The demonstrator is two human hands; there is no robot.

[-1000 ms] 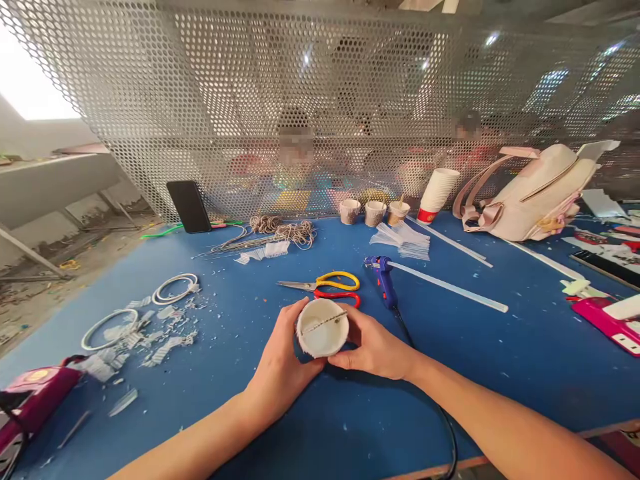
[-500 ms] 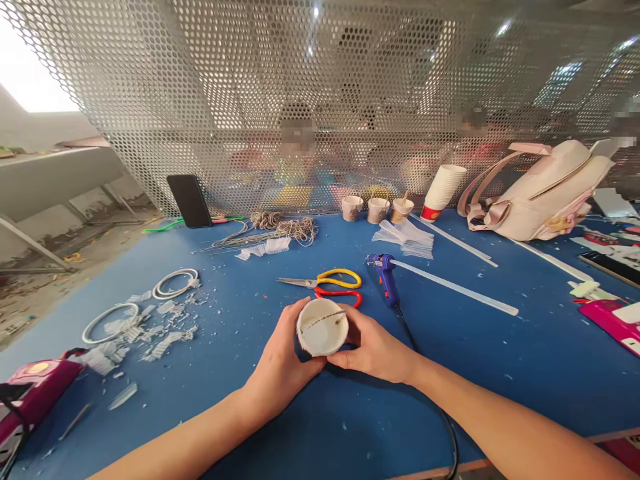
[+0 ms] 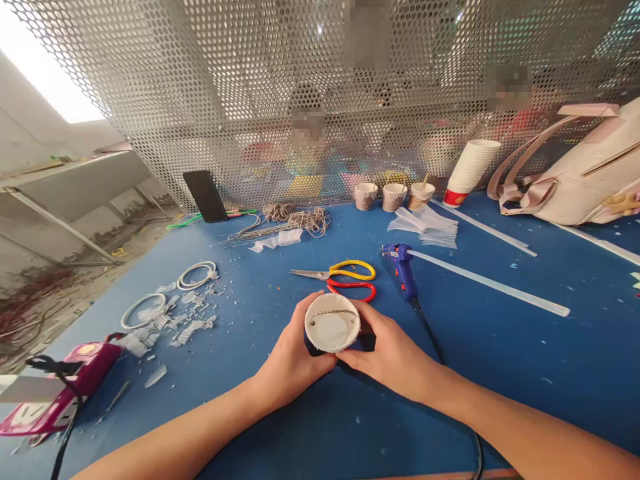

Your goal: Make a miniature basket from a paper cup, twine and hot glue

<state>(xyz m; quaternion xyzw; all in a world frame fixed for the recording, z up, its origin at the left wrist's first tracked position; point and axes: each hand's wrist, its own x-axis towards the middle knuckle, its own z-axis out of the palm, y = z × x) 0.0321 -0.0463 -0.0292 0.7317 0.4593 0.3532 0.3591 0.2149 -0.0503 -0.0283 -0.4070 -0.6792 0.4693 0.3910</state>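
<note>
A white paper cup (image 3: pixel 332 333) faces me with its open top, a thin twisted cord (image 3: pixel 334 312) crossing its mouth. My left hand (image 3: pixel 295 353) curls around the cup's left side, and my right hand (image 3: pixel 387 347) grips its right side; the thumbs nearly meet at the near rim. Just beyond the cup lie scissors (image 3: pixel 350 272) with one yellow and one red handle. To the right of them rests a blue hot glue gun (image 3: pixel 404 270) with a long glue stick (image 3: pixel 490 283) in its back. The cup's outer wall is mostly hidden by my fingers.
Three small wrapped cups (image 3: pixel 366 196), a stack of paper cups (image 3: pixel 473 172) and a pink bag (image 3: pixel 575 173) stand along the perforated metal screen (image 3: pixel 240 93). Twine (image 3: pixel 310 220), a phone (image 3: pixel 205 196), white rings (image 3: pixel 196 275), scraps and a magenta power strip (image 3: pixel 85 380) lie leftward.
The cup has turned in my hands, so the cord now runs nearly level across the mouth instead of slanting. My view has shifted slightly left.
</note>
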